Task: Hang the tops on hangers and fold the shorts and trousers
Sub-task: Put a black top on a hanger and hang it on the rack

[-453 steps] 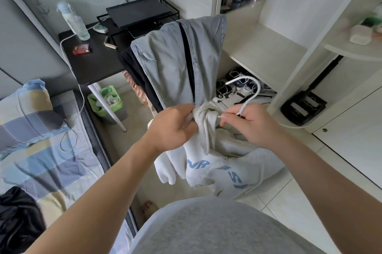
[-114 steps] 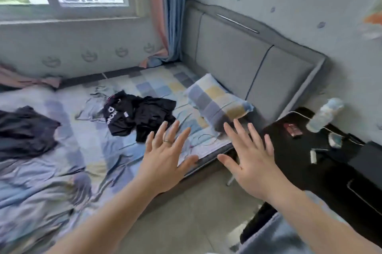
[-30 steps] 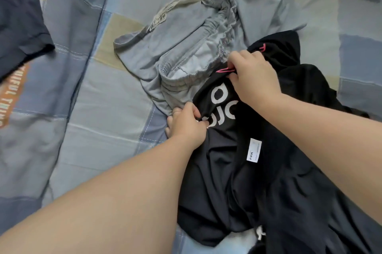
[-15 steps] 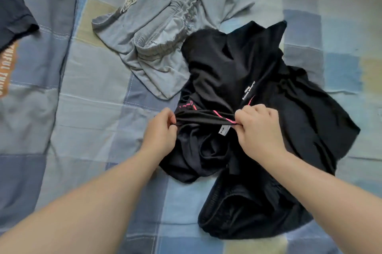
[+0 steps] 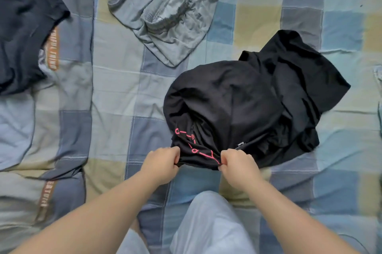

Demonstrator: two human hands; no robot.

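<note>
A crumpled black garment (image 5: 237, 96) with pink printing and a small white label lies on the checked bed sheet (image 5: 115, 92), right of centre. My left hand (image 5: 161, 166) pinches its near edge on the left. My right hand (image 5: 237, 166) pinches the same edge on the right, and the pink print is stretched between the two. A second black piece (image 5: 299, 80) lies bunched behind and to the right, touching the first. Grey shorts (image 5: 167, 12) with an elastic waistband lie spread at the top centre.
A dark navy top (image 5: 22, 22) with orange lettering lies at the left edge of the bed. My knee in light grey fabric (image 5: 208, 227) rests on the sheet just below my hands. Bare sheet stretches between the navy top and the black garment.
Both hands have drawn the black garment's edge toward me, and it has slid clear of the grey shorts. The pink print now faces up between my hands.
</note>
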